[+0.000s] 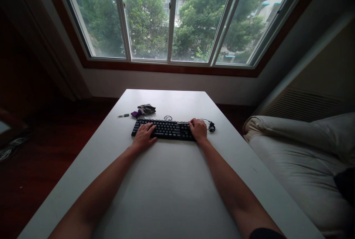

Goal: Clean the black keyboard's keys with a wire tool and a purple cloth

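A black keyboard [166, 130] lies flat across the white table. My left hand [144, 135] rests on its left end, fingers stretched out and apart over the keys. At the right end, my right hand [199, 130] is closed, its fingers curled in a pinch. A thin, pale, stick-like tool [183, 122] runs left from those fingertips above the top rows of keys; its exact kind is too small to make out. Beside my right hand lies the keyboard's bundled black cable [211, 126].
Behind the keyboard's left end lie a crumpled grey and purple cloth [146, 109] and a slim pen-like tool [123, 115]. The white table [166, 187] narrows toward the window wall. A cushioned pale sofa [299, 157] stands to the right, dark red floor to the left.
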A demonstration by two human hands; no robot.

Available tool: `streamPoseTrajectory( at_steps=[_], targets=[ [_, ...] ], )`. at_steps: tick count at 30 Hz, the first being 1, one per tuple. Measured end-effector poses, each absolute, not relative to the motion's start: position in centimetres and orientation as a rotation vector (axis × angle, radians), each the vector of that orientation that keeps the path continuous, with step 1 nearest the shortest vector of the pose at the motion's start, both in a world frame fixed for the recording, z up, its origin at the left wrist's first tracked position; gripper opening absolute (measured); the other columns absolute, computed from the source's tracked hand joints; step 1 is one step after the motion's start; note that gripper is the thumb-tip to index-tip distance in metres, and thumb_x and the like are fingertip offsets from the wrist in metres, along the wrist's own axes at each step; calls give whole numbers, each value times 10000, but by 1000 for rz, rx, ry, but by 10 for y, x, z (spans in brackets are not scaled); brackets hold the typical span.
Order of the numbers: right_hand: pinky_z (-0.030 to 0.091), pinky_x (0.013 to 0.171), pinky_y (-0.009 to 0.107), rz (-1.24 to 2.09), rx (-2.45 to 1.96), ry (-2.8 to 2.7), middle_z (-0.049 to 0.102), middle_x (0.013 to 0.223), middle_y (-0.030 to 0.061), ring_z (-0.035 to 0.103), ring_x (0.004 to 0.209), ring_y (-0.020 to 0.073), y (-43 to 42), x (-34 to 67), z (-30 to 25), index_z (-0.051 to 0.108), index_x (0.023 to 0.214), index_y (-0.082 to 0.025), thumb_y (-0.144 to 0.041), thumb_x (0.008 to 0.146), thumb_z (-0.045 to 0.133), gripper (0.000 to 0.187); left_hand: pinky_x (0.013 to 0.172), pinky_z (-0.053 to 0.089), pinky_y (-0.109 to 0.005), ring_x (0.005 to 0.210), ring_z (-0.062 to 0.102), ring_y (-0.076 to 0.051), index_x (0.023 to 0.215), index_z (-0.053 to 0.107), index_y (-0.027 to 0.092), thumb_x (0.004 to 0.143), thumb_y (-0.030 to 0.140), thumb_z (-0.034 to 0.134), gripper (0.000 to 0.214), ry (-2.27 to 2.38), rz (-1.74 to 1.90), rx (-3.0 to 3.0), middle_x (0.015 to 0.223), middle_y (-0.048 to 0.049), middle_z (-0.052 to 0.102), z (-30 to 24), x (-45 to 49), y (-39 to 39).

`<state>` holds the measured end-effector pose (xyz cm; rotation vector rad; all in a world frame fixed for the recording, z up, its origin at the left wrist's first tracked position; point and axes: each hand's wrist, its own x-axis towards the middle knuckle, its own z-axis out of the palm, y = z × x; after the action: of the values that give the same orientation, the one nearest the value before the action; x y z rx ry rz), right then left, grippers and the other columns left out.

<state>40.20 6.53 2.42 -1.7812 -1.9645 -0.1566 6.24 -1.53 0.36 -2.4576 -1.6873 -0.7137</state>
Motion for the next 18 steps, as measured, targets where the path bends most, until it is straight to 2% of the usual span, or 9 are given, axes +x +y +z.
streamPoseTrajectory(
  at_steps=[9,18],
  targets=[
    [360,818,326,-116,-1900,-1857,694,905,85,564,930,243,83,428,24,673,881,-204,-381,966,518,250,1238,230,-550,1428,397,-326,1449,507,266,865,443,648,626,-1697,-714,-2445,1541,-102,455,5,63,-15],
    [349,681,314,-140,-1993,-1571,672,829,92,542,813,233,91,467,5,679,854,-196,-314,907,530,198,1239,226,-551,1432,392,-330,1453,503,248,875,455,639,629,-1694,-699,-2459,1544,-112,450,6,63,-16]
  ],
)
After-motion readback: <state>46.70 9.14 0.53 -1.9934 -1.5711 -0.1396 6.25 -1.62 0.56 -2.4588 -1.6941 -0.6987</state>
